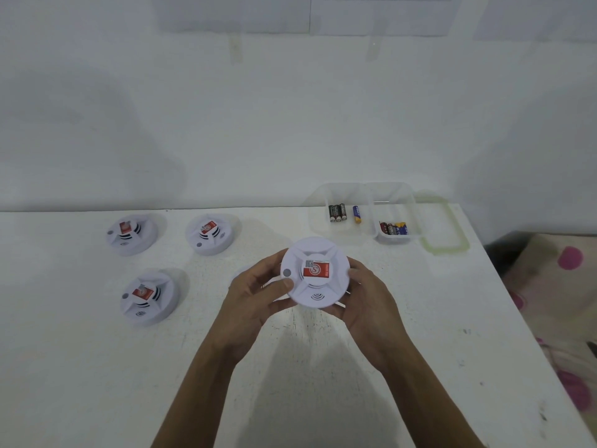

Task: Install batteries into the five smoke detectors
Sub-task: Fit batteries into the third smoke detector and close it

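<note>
**Detector up in both hands, base still to come off**

The white table (323,367) fills the view, and over its middle the person has one detector (315,273) lifted, face up, red label toward the camera. Three more detectors sit at the left: far left (131,234), centre back (209,234) and front left (149,297). A fifth seems to peek out just behind the left hand, mostly hidden.

At the back right is a clear tub (365,215) with two compartments, batteries (337,212) lying in both, its lid (444,224) just beside it.

Now the hands. Left hand (255,305) has a narrow grip on the detector's left rim, thumb on top near the grey button. Right hand (365,299) cups the right rim from beneath, also closed on the body.

By my read, the step is opening this unit. Best done by flipping it over, one hand bracing the body and the other twisting the base, pressure on the rim, not the vents. Keep it low over the table, so a slip costs nothing.
</note>
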Action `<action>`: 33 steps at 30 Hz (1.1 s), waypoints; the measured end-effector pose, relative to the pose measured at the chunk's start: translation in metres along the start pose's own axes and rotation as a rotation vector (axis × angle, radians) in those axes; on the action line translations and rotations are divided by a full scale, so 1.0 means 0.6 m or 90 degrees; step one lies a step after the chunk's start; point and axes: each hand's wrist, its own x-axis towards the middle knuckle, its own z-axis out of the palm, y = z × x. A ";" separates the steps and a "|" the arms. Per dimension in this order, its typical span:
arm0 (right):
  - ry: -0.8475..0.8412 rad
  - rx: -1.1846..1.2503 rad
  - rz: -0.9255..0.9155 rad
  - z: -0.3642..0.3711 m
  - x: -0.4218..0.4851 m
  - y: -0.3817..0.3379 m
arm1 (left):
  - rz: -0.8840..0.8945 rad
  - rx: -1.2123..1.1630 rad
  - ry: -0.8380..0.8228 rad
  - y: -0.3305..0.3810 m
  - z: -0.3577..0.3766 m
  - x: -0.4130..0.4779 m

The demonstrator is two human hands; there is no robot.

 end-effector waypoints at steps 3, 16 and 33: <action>0.000 -0.003 0.000 0.000 0.001 0.001 | -0.002 0.001 0.004 -0.001 -0.001 0.001; 0.015 0.002 0.018 0.002 0.002 0.002 | -0.007 -0.007 0.006 -0.004 -0.002 0.004; -0.005 -0.004 0.013 0.003 0.000 0.003 | -0.010 -0.004 0.013 -0.009 -0.006 0.006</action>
